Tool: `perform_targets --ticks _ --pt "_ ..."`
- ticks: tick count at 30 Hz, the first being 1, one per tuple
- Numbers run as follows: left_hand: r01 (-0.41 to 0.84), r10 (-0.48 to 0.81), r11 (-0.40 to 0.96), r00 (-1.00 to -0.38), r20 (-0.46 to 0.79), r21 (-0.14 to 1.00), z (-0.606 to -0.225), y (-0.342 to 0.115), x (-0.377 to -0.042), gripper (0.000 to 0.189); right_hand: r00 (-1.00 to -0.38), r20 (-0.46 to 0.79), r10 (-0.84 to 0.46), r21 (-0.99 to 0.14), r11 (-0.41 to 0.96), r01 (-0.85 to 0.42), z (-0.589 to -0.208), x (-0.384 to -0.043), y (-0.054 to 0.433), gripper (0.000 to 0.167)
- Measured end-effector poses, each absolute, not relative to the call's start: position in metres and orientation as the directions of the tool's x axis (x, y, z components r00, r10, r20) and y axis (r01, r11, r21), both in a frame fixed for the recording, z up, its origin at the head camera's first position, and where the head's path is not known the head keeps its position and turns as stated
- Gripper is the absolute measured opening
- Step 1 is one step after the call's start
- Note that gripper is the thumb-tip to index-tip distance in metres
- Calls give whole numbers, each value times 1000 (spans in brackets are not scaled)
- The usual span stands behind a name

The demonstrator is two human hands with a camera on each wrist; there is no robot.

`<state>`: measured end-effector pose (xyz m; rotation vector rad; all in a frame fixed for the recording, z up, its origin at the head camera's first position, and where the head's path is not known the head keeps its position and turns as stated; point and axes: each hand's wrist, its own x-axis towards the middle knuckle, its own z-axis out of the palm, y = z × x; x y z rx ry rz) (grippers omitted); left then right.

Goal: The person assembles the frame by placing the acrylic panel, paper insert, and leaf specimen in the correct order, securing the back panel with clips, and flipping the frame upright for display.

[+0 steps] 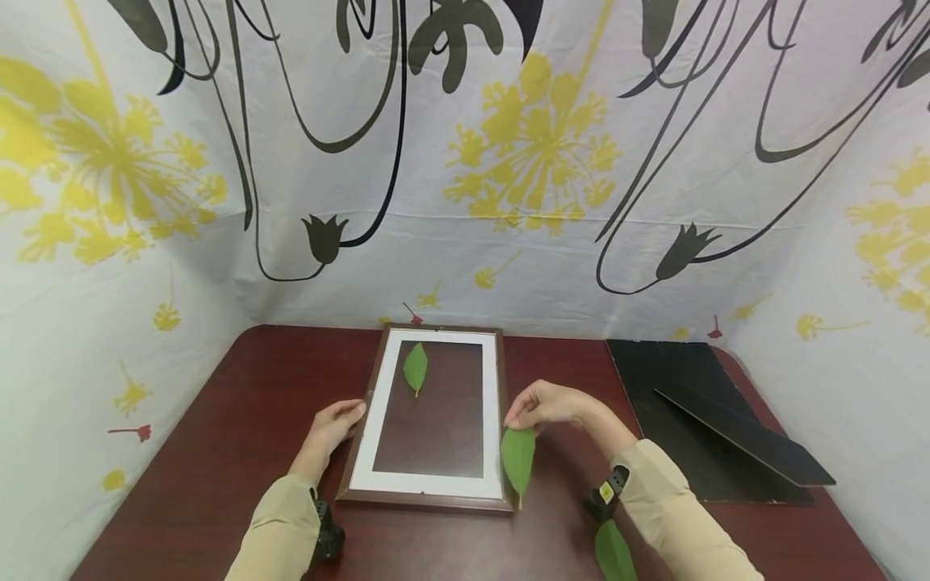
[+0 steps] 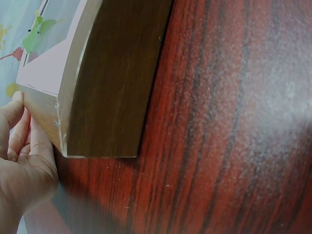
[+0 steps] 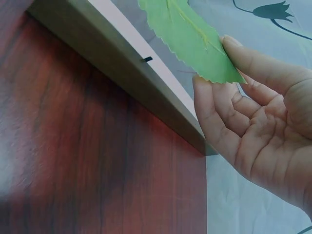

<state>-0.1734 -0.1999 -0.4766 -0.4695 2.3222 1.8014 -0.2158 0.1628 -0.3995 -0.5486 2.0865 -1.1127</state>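
A brown picture frame [image 1: 425,501] with a white mat and a glass pane lies on the dark red table. One green leaf [image 1: 416,368] rests on its pane, near the upper left. My left hand [image 1: 333,428] holds the frame's left side, its thumb [image 2: 17,99] at the edge and the other fingers against the side wall. Over the frame's right edge, my right hand [image 1: 545,406] pinches a second green leaf [image 1: 518,460] by one end between thumb and fingers. The right wrist view shows this leaf [image 3: 190,39] with its wavy edge and pale midrib.
Another green leaf [image 1: 614,553] shows at the bottom, below the right wrist's camera. On the right lie black boards: a flat backing panel [image 1: 661,367] with a tilted flap [image 1: 748,436] across it. A patterned white curtain [image 1: 407,242] closes off the back and sides of the table.
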Motion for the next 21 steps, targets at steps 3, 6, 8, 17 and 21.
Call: perform_targets --ticks 3,6,8,17,21 --pt "-341 -141 221 -938 -316 914 -479 -200 -174 46 -674 -381 -633 -838 545 -38 -399 -221 158 22" --pt "-337 -147 214 -939 -311 917 -479 -200 -175 46 -684 -380 -623 -842 539 -23 -396 -228 153 24" --pt "-339 -160 209 -937 -310 917 -478 -201 -175 44 -691 -379 -616 -849 529 -7 -395 -233 150 25" --pt "-344 -167 216 -935 -312 914 -478 -201 -176 44 -712 -395 -580 -855 516 54 -396 -253 137 26" --pt "-349 -174 218 -933 -315 912 -480 -201 -175 43 -723 -402 -562 -849 525 64 -396 -260 133 27"
